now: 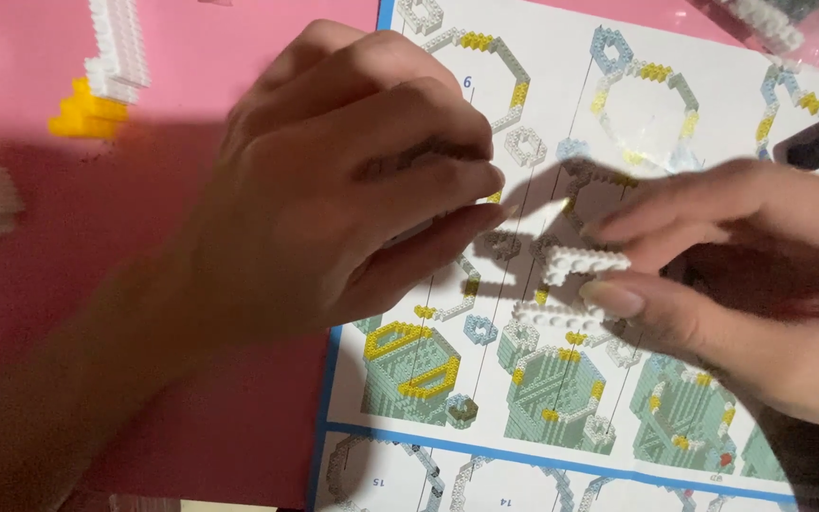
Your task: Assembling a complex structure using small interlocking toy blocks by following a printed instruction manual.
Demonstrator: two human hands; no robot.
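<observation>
The left hand (pixel 353 180) sweeps in from the lower left, knuckles up, blurred, its fingers curled tight together over the instruction sheet (pixel 561 417); something pale peeks out under the fingertips, but whether the hand is gripping it cannot be told. The right hand (pixel 741 275) comes in from the right edge, fingers stretched level, and it pinches a small white brick piece (pixel 575 284) between thumb and forefinger, just above the sheet's middle. That sheet is white with a blue border, printed with diagrams of grey-green, yellow and pale blue brick rings and towers, and it lies on a pink mat (pixel 144 313). Top left on the mat stands a white brick strip (pixel 118 47) touching a yellow brick cluster (pixel 87 111). At the top right corner lies a clear plastic bag (pixel 789 24) holding pale pieces.
</observation>
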